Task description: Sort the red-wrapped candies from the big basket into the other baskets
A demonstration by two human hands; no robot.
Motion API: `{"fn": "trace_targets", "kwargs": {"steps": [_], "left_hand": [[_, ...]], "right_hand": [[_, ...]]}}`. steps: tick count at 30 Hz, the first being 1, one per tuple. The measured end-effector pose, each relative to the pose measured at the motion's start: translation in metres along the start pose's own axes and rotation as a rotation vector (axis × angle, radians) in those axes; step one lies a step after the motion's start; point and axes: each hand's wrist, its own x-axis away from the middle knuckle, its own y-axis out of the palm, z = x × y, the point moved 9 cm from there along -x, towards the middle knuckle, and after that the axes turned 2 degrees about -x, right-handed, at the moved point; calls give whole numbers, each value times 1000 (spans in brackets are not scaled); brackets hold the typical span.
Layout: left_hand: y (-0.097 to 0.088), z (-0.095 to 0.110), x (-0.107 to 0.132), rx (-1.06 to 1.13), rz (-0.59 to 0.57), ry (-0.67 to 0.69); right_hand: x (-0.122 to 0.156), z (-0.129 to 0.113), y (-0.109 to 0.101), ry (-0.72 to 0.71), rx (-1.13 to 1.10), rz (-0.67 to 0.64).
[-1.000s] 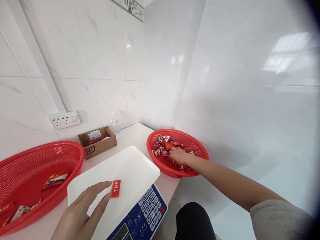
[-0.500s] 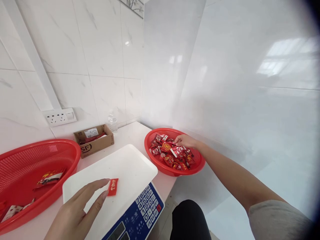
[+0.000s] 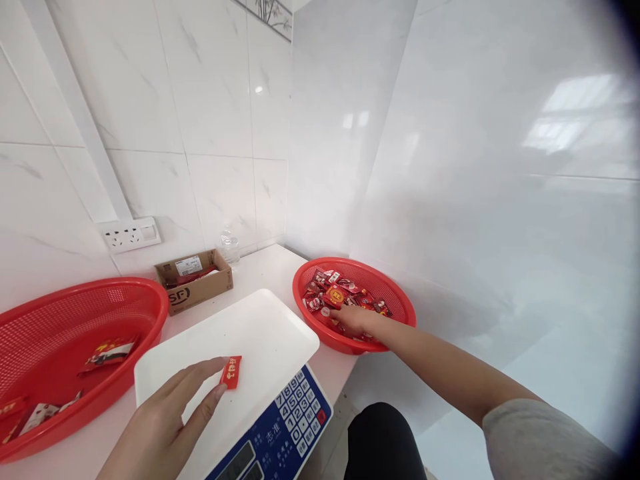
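My left hand point(image 3: 170, 413) is over the white pan point(image 3: 260, 327) of a digital scale. Its thumb and index finger are closed at the left edge of a small red packet point(image 3: 232, 373) with pale yellow lettering. To the right, my right hand point(image 3: 353, 321) reaches into a round red basket point(image 3: 400, 293) of mostly red snack packets point(image 3: 334, 295). Its fingers are bent down among the packets and look closed; the fingertips are partly hidden, so what they grip cannot be made out.
A larger red basket point(image 3: 150, 300) with several packets in it stands at the left. Behind the scale are a cardboard box point(image 3: 213, 287) and a clear plastic bottle point(image 3: 230, 247). The scale's blue keypad panel point(image 3: 273, 437) faces me. Tiled walls bound the table, and a socket point(image 3: 131, 235) is at the left.
My right hand has moved from the far side of the round basket toward its near side, lower among the packets. The left hand keeps its hold on the small red packet. The view has shifted slightly.
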Motion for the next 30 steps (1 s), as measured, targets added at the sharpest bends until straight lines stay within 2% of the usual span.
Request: {"fn": "trace_targets", "kwargs": {"steps": [5,11,14,16,18,20,22,24,27,30], "left_hand": [[1,1,-1,-9,-21,-21],[8,1,-2,-15,-104,-56],[10,-1,-1,-13,-133,-69],[11,-2,0,-21,-147,-84],[11,-3,0,-29,-155,-111],[10,-4,0,-38,-159,-141],[11,-4,0,-51,-162,-147],[14,0,0,-69,-179,-106],[31,9,2,-74,-293,-6],[50,16,7,-49,-453,32]], "right_hand": [[8,2,-29,-57,-87,85],[25,9,-60,-35,-269,221],[32,1,-73,-50,-365,286],[37,-17,-80,-103,-420,335],[44,-46,-85,-186,-463,383],[55,-83,-87,-314,-487,427],[70,-126,-84,-500,-438,436],[79,-163,-65,-617,-304,320],[83,-196,-32,-686,-137,114],[82,-218,-17,-773,-96,81]]}}
